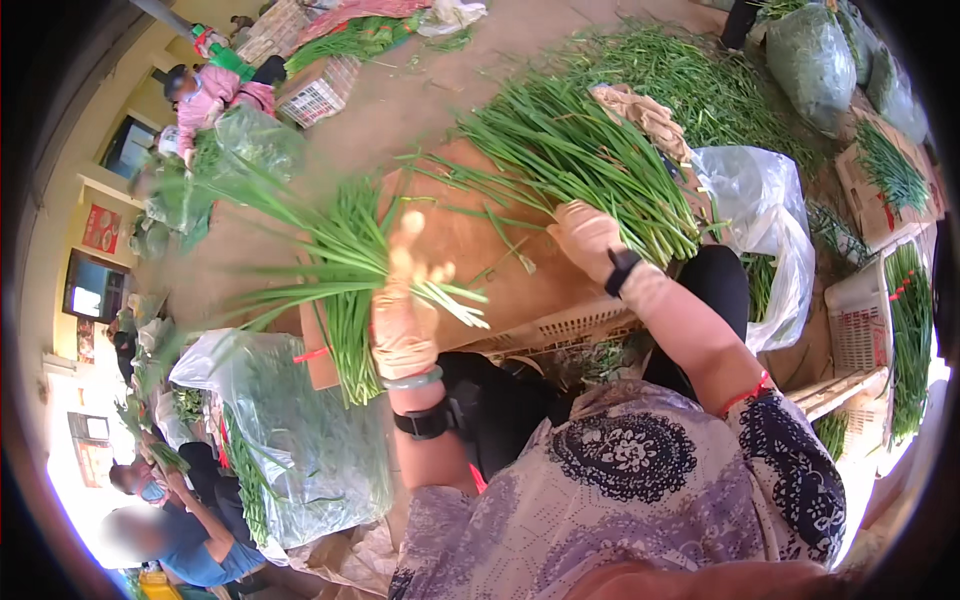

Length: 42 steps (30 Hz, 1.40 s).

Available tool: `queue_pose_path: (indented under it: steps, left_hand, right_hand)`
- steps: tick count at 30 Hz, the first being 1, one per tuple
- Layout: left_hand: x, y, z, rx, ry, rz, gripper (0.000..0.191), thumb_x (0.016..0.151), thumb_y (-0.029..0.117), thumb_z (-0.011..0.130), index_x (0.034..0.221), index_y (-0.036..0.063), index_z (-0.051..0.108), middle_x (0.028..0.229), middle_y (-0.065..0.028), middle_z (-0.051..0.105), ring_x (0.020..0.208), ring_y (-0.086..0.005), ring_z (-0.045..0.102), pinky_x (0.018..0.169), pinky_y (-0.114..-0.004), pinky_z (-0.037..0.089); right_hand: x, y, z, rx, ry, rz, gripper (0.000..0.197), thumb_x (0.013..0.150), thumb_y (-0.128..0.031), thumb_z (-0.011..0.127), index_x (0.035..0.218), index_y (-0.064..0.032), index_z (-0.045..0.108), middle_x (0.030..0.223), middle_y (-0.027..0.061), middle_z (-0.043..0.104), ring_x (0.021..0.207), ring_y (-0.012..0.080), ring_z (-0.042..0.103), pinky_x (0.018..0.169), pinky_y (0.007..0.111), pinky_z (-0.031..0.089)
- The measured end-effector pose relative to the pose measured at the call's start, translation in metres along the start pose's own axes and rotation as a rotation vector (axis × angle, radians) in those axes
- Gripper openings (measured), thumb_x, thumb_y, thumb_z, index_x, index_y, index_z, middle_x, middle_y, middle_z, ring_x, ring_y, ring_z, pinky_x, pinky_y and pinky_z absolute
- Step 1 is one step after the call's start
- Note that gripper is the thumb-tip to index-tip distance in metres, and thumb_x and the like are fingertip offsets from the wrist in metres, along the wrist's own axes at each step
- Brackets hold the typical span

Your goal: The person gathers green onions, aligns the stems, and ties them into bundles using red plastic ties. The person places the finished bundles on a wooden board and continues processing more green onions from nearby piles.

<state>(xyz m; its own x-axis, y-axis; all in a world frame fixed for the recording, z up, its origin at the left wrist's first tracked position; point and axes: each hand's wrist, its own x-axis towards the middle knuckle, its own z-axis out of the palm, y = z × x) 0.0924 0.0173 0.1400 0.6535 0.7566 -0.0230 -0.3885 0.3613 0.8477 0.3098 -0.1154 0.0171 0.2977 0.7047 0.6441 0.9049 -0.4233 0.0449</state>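
Note:
My left hand [405, 322], in a thin tan glove, grips a loose bunch of garlic chives [337, 244]. Their pale stem ends point right, and the leaves fan out left, blurred. Beneath it another bunch of chives [354, 367] lies over the board's left edge, near a red tie [311, 355]. My right hand [589, 236], gloved too, is curled at the near left edge of a large chive pile [577, 150]. A few leaves meet its fingers; whether it grips them is unclear. Stray leaves lie on the brown board [480, 247] between my hands.
The board rests on a plastic crate [577, 326]. Tan gloves [645, 120] lie on the pile. Clear plastic bags stand left [330, 450] and right [780, 262]. Loose greens [675, 67] cover the floor ahead. Other people [206, 94] sit at the left; a crate of chives [911, 337] stands right.

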Motion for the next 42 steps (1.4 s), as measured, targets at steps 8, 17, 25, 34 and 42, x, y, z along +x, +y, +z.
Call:
queue_pose_path:
  steps: [8,17,25,34,42]
  left_hand:
    - [-0.035,-0.026,-0.032,0.348,0.323,0.069,0.018,0.088,0.006,0.065,0.105,0.0022,0.061,0.097,-0.0084,0.065,0.073,-0.0164,0.064,0.059,-0.029,0.055]
    - [-0.012,-0.045,-0.013,-0.078,0.12,-0.121,0.039,0.095,0.025,0.057,0.124,-0.0019,0.056,0.091,-0.0082,0.064,0.076,-0.0173,0.06,0.067,-0.033,0.052]
    - [-0.02,0.12,-0.028,0.13,0.096,0.345,0.047,0.093,0.026,0.054,0.13,-0.0027,0.048,0.057,0.0088,0.036,0.049,-0.0037,0.033,0.048,-0.02,0.03]
    - [-0.018,0.129,-0.089,0.405,0.207,0.369,0.027,0.098,0.018,0.048,0.113,-0.004,0.055,0.059,0.002,0.048,0.043,-0.0048,0.037,0.043,-0.022,0.032]
    - [0.0,0.088,-0.093,0.396,0.434,0.176,0.028,0.094,0.02,0.059,0.109,-0.0034,0.059,0.056,0.0015,0.045,0.048,-0.0097,0.041,0.048,-0.025,0.034]
  right_hand:
    - [0.06,0.019,-0.032,0.61,-0.284,0.47,0.021,0.085,-0.023,0.058,0.083,-0.0035,0.067,0.067,0.0174,0.063,0.064,0.0332,0.063,0.061,0.045,0.05]
    - [0.013,-0.116,-0.094,0.675,-0.248,-0.051,0.029,0.091,-0.03,0.053,0.078,-0.0045,0.056,0.056,0.0167,0.056,0.045,0.033,0.056,0.038,0.044,0.042]
    - [-0.013,-0.124,-0.055,0.909,-0.484,-0.586,0.014,0.087,-0.025,0.054,0.081,-0.0136,0.061,0.061,0.0044,0.056,0.051,0.026,0.056,0.049,0.039,0.045]
    - [0.121,-0.073,0.205,1.678,-0.553,-0.098,0.017,0.079,-0.005,0.052,0.083,-0.0088,0.069,0.077,0.0084,0.068,0.066,0.0241,0.06,0.062,0.034,0.05]
    - [0.222,-0.06,0.17,0.793,-0.594,-0.062,0.027,0.083,-0.005,0.053,0.107,-0.0084,0.066,0.094,0.0089,0.068,0.084,0.0235,0.065,0.07,0.036,0.052]
